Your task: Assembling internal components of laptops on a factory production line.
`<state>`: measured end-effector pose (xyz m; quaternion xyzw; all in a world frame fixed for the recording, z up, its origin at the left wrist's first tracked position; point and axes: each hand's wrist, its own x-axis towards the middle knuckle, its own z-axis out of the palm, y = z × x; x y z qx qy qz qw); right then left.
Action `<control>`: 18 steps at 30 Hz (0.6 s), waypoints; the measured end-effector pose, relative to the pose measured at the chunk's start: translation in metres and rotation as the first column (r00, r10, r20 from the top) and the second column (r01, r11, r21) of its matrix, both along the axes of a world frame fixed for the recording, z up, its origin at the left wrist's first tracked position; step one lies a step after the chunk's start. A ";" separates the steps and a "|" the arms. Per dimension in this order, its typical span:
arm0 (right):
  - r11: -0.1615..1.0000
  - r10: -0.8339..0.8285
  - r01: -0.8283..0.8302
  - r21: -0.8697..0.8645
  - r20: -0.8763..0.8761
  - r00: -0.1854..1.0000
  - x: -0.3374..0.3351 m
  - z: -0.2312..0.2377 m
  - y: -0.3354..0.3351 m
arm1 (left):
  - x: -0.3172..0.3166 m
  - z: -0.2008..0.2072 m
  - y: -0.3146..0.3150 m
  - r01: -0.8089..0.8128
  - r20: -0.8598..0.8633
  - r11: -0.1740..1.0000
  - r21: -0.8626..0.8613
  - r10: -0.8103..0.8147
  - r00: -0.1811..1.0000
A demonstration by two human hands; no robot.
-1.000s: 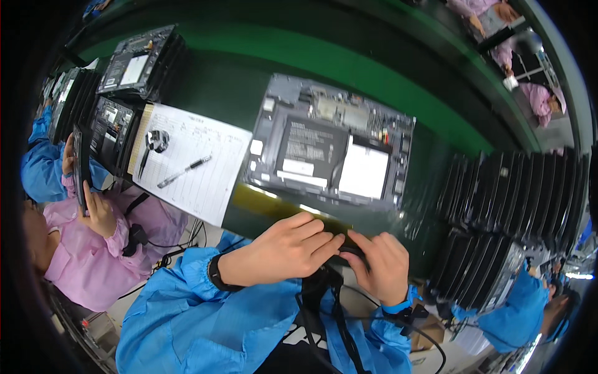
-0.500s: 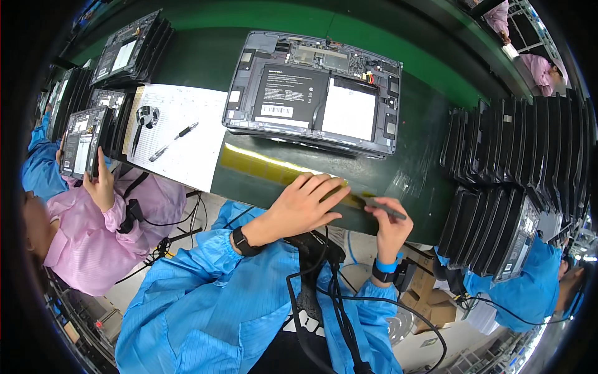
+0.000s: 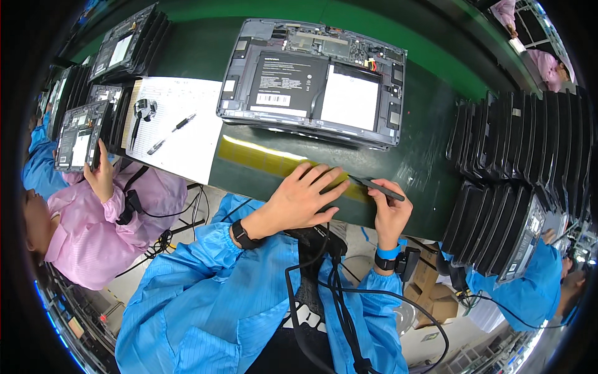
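Note:
Along the table's near edge lies a strip of yellow, see-through tape film (image 3: 258, 156), marked off in sections. My left hand (image 3: 309, 193) rests flat on its right part, fingers spread, and hides some of it. Pinched in my right hand (image 3: 390, 212) are dark tweezers (image 3: 381, 188); their tip points left to the film, just beside my left fingertips. Whether the tip touches the film I cannot tell. Beyond the film sits a stack of opened tablet-like devices (image 3: 311, 81), the top one showing a black battery, a white panel and circuit boards.
Black device panels stand in rows (image 3: 517, 137) at the right. On the left are a paper sheet (image 3: 193, 143), a pen (image 3: 171, 134), a tape dispenser-like object (image 3: 145, 109) and more device stacks (image 3: 121, 47). A pink-sleeved co-worker (image 3: 118, 212) holds a device. Cables hang before me.
The tweezers have moved up and left, their tip now nearer my left fingertips. My left hand has stayed on the film. The view has shifted slightly.

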<state>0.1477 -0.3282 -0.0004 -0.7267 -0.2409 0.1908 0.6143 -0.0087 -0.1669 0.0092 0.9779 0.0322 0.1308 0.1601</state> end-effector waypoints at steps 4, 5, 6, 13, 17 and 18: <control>1.000 -0.002 0.002 -0.014 -0.009 1.000 0.001 0.000 0.002 | 0.001 0.000 -0.001 -0.002 -0.006 1.000 0.003 0.002 1.000; 1.000 0.008 -0.007 -0.027 0.003 1.000 0.000 -0.001 0.003 | 0.001 0.000 0.000 0.002 -0.008 1.000 0.001 -0.002 1.000; 1.000 0.004 -0.004 -0.028 0.001 1.000 0.000 -0.002 0.001 | 0.001 -0.001 0.001 0.002 -0.008 1.000 -0.001 -0.002 1.000; 1.000 -0.030 0.030 -0.004 -0.037 0.999 0.000 -0.005 0.000 | 0.000 -0.001 0.001 0.004 -0.001 1.000 -0.003 -0.004 1.000; 1.000 0.017 -0.017 -0.009 -0.002 1.000 0.000 -0.001 0.000 | 0.000 -0.003 0.001 0.002 0.011 1.000 -0.013 -0.001 1.000; 1.000 0.019 -0.019 -0.008 -0.002 1.000 0.000 -0.001 0.000 | 0.000 -0.002 0.001 0.002 0.007 1.000 -0.003 -0.002 1.000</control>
